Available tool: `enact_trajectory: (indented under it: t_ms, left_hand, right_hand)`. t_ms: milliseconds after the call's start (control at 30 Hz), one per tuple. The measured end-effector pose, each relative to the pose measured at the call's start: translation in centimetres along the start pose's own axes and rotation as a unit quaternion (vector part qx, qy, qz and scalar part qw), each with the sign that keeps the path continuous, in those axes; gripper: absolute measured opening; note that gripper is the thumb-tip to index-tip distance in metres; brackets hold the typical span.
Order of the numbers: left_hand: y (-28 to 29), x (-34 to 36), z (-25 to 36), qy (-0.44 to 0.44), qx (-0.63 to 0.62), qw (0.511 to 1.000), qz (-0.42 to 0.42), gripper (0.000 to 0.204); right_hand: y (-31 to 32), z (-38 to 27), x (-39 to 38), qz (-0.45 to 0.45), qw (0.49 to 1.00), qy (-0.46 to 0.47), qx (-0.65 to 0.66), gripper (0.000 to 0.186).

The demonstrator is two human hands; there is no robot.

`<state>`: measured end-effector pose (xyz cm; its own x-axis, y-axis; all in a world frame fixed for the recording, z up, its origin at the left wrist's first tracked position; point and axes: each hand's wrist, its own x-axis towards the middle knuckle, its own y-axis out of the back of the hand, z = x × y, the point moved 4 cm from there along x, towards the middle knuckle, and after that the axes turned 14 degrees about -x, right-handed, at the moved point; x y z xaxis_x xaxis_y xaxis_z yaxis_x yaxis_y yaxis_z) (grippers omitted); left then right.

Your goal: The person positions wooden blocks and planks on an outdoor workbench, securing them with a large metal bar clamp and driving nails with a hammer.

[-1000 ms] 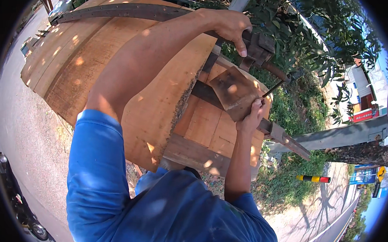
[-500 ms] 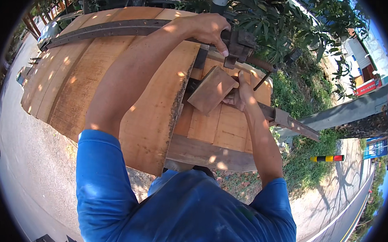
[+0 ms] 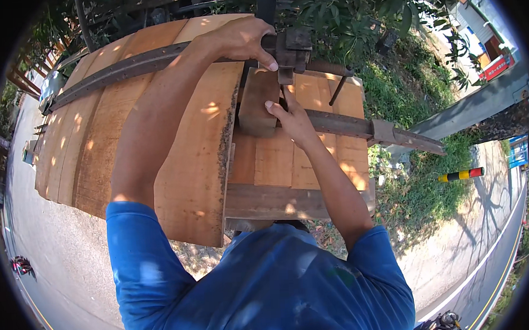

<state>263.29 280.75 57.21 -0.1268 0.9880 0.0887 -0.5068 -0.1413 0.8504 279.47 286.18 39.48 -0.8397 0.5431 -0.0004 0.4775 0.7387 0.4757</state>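
My left hand [image 3: 246, 42] is wrapped over the bar clamp near its screw head [image 3: 295, 48], thumb pressed toward the head's small metal jaw. A brown wooden block [image 3: 259, 100] stands between the jaw and the long edge of a wide wooden board [image 3: 201, 138]. My right hand [image 3: 295, 121] grips that block from its right side, thumb on its top face; the other fingers are partly hidden. From the clamp head a threaded screw with a crossbar handle [image 3: 338, 91] points right. A second dark metal bar [image 3: 339, 123] passes beneath the right hand.
Flat planks [image 3: 276, 164] lie under the block, with a thick wooden beam [image 3: 278, 201] along the near side. Leafy branches [image 3: 335, 20] hang over the far side. A grey post [image 3: 468, 106] leans at the right, near a striped bar [image 3: 461, 174]. A road runs on both sides.
The block has gone from tilted to squared up beside the board's edge, up under the clamp jaw. My right thumb now lies on its top. The whole view has shifted.
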Motion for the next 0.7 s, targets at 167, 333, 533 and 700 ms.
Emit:
enact_trajectory:
  t_ms: [167, 333, 533, 700]
  left_hand:
    - [-1.0, 0.2, 0.4, 0.025, 0.017, 0.999, -0.032, 0.077]
    - [-3.0, 0.1, -0.8, 0.028, 0.018, 0.999, -0.038, 0.076]
    - [-4.7, -1.2, -0.2, 0.060, 0.014, 0.997, -0.046, 0.072]
    - [-5.6, -1.3, -0.6, 0.062, 0.029, 0.997, -0.027, 0.069]
  right_hand:
    - [-1.1, -1.1, 0.2, 0.050, 0.998, 0.025, -0.015, 0.076]
    - [-0.7, -1.7, -1.6, -0.004, 0.997, -0.078, 0.019, 0.074]
    - [-2.9, 4.5, -6.6, 0.149, 0.972, 0.021, 0.181, 0.063]
    - [0.1, 6.2, -9.3, 0.150, 0.976, -0.009, 0.161, 0.040]
